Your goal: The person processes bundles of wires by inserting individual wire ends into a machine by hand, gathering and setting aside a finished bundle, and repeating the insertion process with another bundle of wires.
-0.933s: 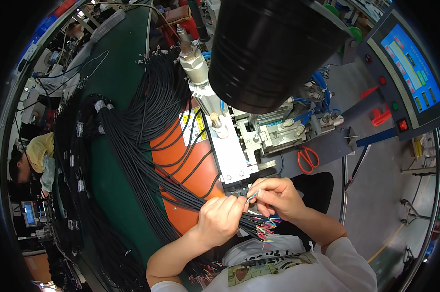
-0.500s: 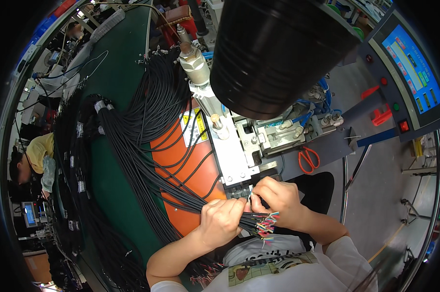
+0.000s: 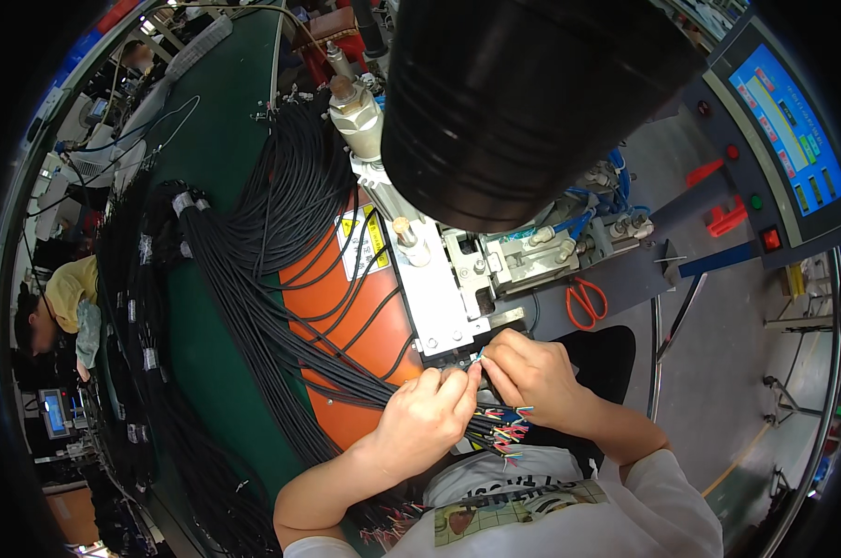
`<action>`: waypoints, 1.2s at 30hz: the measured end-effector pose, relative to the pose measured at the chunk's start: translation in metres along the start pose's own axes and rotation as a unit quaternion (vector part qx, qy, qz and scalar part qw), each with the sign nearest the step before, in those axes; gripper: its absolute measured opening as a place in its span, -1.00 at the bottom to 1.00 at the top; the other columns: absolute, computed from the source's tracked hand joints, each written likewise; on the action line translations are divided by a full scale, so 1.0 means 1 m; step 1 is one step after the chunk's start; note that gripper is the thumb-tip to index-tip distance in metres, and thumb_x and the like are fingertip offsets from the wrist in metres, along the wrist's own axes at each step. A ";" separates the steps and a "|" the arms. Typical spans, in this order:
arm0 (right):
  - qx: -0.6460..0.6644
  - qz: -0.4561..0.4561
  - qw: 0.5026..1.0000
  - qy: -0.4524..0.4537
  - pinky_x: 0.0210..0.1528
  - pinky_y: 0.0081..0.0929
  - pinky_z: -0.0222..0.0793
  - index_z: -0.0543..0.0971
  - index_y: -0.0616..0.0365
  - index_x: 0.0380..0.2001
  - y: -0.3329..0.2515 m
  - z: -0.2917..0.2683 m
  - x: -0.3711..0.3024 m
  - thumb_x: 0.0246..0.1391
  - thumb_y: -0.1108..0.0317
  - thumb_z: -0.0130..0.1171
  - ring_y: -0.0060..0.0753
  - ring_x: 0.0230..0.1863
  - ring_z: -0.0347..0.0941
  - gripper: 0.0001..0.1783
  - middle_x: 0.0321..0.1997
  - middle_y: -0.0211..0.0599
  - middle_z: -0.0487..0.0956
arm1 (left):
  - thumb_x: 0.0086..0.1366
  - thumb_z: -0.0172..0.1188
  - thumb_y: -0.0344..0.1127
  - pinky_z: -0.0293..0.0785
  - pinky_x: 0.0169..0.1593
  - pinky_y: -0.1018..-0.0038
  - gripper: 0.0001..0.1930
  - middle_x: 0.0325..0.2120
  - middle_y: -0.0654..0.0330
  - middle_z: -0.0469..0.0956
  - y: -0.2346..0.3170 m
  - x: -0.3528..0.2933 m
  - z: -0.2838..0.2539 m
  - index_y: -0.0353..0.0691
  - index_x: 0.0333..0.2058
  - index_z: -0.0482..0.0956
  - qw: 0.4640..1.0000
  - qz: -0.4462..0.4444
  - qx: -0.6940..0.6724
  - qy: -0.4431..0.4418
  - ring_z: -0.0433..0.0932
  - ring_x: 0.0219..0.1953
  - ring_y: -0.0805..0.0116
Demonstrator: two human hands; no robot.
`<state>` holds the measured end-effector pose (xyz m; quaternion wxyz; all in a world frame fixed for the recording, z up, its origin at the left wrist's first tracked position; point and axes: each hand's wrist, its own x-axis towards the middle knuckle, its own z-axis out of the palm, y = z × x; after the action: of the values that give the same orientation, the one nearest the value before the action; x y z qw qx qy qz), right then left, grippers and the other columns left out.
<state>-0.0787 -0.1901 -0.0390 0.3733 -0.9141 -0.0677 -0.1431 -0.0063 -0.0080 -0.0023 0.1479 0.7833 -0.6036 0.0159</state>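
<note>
My left hand [image 3: 422, 420] is closed, its thumb and forefinger pinched at a black cable whose thin wire end [image 3: 477, 356] shows blue and white. Meeting it from the other side, my right hand [image 3: 538, 379] pinches at the same wire end with its fingertips. Both hands are just in front of the metal press head [image 3: 436, 312] of a bench machine. A bundle of black cables [image 3: 351, 372] runs under my left hand, and its stripped ends fan out in red, yellow, green and white wires [image 3: 502, 431] below the hands.
An orange machine plate [image 3: 346, 312] lies under the cables, beside a green table [image 3: 206, 325]. A large black cylinder [image 3: 532, 112] blocks the upper middle. Red-handled scissors [image 3: 586, 304] lie right of the machine. A control screen [image 3: 793, 130] stands at right; another person [image 3: 72, 293] is far left.
Both hands have shifted slightly up toward the press head, with the wire end closer to it. My left fingertips have risen toward my right. The whole view has moved a little.
</note>
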 end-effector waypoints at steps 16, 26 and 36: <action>-0.015 -0.048 0.995 0.086 -0.55 -0.46 0.42 0.55 0.26 -0.40 0.005 0.007 0.001 -0.05 0.49 0.24 -0.31 -0.60 0.49 -0.89 -0.45 -0.26 0.53 | 0.03 0.12 -0.41 0.45 -0.41 0.53 -0.59 -0.42 0.19 0.37 0.002 0.012 -0.008 -0.49 -0.11 0.51 0.998 -0.011 0.030 -0.049 0.43 -0.38 0.35; 0.268 0.203 0.940 -0.057 -0.64 -0.74 0.09 0.58 0.30 -0.42 0.015 0.004 0.002 0.04 0.48 0.23 -0.83 -0.67 0.25 -0.92 -0.62 -0.52 0.49 | -0.25 0.15 -0.66 0.44 -0.29 0.32 -0.55 -0.37 0.10 0.46 -0.018 -0.022 -0.002 -0.38 -0.24 0.58 0.983 -0.124 -0.100 0.088 0.48 -0.34 0.14; 0.353 0.034 0.935 -0.018 -0.46 -0.79 0.30 0.57 0.27 -0.16 0.001 -0.008 -0.005 0.04 0.59 0.22 -0.73 -0.52 0.42 -0.75 -0.35 -0.42 0.54 | -0.10 0.27 -0.57 0.44 -0.39 0.37 -0.65 -0.49 0.07 0.49 -0.018 -0.016 -0.002 -0.35 -0.25 0.51 0.979 -0.041 -0.156 0.126 0.54 -0.44 0.13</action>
<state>-0.0853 -0.1959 -0.0359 0.6751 -0.7278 -0.0896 -0.0807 0.0067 0.0118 -0.0071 0.3438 0.7664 -0.5424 0.0134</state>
